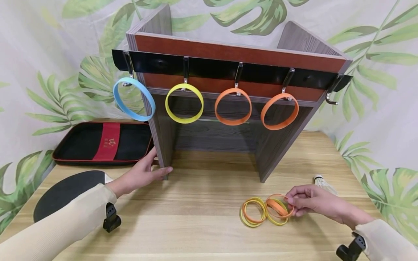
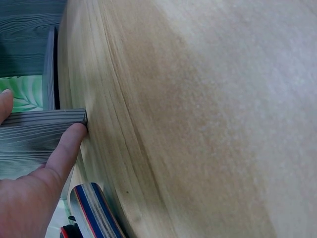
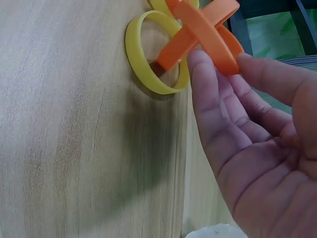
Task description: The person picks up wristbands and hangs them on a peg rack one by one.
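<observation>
My right hand (image 1: 313,203) pinches an orange silicone wristband (image 3: 210,37) between thumb and fingertips, tilted over the tabletop. Another orange band (image 3: 174,48) crosses under it, and a yellow wristband (image 3: 132,47) lies beside them. To the left, a small stack of yellow and orange bands (image 1: 244,217) touches this group. My left hand (image 1: 140,175) holds the lower front edge of the grey wooden stand's left side panel (image 2: 39,134), thumb on the inner side, fingers outside. From the stand's hooks hang a blue band (image 1: 150,101), a yellow band (image 1: 168,105) and two orange bands (image 1: 249,108) (image 1: 277,127).
A black rail (image 1: 212,70) with metal hooks crosses the stand's front; its rightmost hook (image 1: 331,99) juts past the side. A shuttlecock (image 1: 324,184) lies behind my right hand. At left are a black-and-red case (image 1: 78,141) and a black paddle (image 1: 65,192), partly under my forearm.
</observation>
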{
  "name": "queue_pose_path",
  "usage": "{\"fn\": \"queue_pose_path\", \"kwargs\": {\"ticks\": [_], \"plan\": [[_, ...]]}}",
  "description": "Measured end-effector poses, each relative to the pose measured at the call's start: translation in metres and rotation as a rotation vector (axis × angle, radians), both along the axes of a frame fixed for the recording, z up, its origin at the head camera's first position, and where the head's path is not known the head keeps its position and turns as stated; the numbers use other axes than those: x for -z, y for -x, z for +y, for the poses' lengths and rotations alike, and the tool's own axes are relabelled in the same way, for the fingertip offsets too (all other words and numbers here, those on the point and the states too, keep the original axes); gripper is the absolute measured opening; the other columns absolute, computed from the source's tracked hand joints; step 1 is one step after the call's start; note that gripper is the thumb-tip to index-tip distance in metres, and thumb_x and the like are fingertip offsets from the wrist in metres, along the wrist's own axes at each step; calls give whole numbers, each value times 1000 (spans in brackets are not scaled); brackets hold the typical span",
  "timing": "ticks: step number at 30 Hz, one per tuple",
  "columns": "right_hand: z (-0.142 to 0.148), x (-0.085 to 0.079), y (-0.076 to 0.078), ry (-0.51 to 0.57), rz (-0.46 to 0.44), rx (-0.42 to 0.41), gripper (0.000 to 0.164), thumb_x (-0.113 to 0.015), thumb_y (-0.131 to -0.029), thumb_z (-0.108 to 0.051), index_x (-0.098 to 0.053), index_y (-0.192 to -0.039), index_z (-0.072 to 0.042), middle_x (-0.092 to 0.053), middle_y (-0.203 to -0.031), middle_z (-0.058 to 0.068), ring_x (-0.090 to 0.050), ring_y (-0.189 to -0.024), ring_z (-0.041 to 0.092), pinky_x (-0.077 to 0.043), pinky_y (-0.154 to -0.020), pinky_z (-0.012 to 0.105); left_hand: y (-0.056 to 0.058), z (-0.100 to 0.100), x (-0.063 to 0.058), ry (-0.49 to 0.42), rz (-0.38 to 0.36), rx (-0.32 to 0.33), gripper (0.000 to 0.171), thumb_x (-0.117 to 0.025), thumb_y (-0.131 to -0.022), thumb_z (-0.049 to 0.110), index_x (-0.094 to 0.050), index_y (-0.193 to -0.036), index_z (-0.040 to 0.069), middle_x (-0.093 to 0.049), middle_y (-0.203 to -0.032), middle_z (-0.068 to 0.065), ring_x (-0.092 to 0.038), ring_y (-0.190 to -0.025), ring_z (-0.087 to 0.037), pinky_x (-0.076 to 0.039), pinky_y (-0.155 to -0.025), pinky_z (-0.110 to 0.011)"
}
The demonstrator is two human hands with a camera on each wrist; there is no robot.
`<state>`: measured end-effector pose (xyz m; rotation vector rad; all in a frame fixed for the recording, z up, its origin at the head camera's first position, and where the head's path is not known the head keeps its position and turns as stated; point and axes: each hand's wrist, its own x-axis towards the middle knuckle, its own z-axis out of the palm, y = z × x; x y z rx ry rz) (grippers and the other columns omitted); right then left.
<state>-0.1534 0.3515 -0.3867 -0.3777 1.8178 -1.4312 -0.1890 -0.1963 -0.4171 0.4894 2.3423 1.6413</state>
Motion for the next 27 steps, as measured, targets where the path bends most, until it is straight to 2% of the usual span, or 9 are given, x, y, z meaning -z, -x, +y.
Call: {"fn": "queue_pose_path", "kwargs": {"ticks": [9, 15, 18, 21, 27], "plan": [[-8, -3, -4, 40, -10, 3, 21, -57, -107, -7, -62, -123, 6, -77, -108, -1, -74, -95, 8, -63, -86, 25, 1, 0, 0, 13, 6, -2, 97, -69, -102, 18, -2, -169, 32, -11, -174, -20, -40, -143, -55, -64, -89, -48], [-12, -12, -4, 65, 57, -2, 17, -53, -108, -6, -63, -121, 0, -74, -107, -2, -74, -100, 10, -63, -89, 28, -1, 1, -2, 14, 3, -2, 97, -70, -101, 17, -2, -169, 31, -12, -173, -22, -42, -141, -54, -64, -88, -49], [-13, -21, -4, 99, 92, 12, 19, -51, -109, -3, -64, -122, -7, -76, -111, -1, -75, -104, 10, -62, -91, 29, -1, 1, -2, 12, 5, -4, 97, -70, -101, 17, -2, -169, 31, -12, -173, -22, -43, -140, -54, -64, -87, -49], [-12, -34, -1, 183, 112, 22, 27, -46, -109, 2, -64, -123, -10, -78, -117, 0, -75, -108, 11, -62, -94, 30, -1, 1, -2, 9, 10, -4, 97, -70, -101, 16, -2, -169, 31, -13, -173, -23, -45, -139, -54, -65, -87, -50], [-7, -68, 8, 399, 210, 10, 41, -33, -107, 14, -63, -130, -5, -75, -127, 9, -74, -117, 19, -60, -100, 32, -1, 1, -2, 19, 8, -7, 98, -70, -101, 16, -2, -169, 32, -13, -172, -23, -44, -139, -54, -64, -87, -50]]}}
